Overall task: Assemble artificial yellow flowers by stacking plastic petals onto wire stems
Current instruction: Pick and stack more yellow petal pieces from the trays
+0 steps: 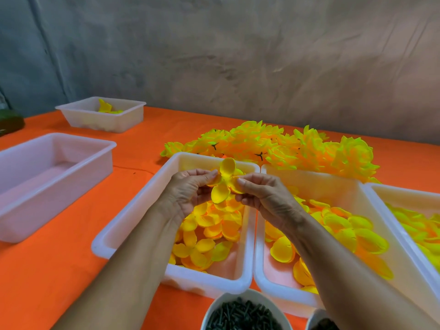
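Note:
A yellow plastic petal piece [225, 181] with several lobes is held up between both hands above a white tray [133, 220]. My left hand [188, 190] pinches its left lobe and my right hand [262, 194] pinches its right lobe. Loose yellow petals [209, 232] fill the tray below. A second tray [352, 194] to the right holds larger yellow petals [345, 227]. Finished yellow flowers [285, 146] lie in a heap behind the trays. No wire stem shows in either hand.
An orange cloth [59, 270] covers the table. An empty white tray [47, 177] sits at left, a small tray [102, 114] with a few petals far left, a third petal tray [404, 198] at right. A white bowl [226, 298] of dark stems stands at the near edge.

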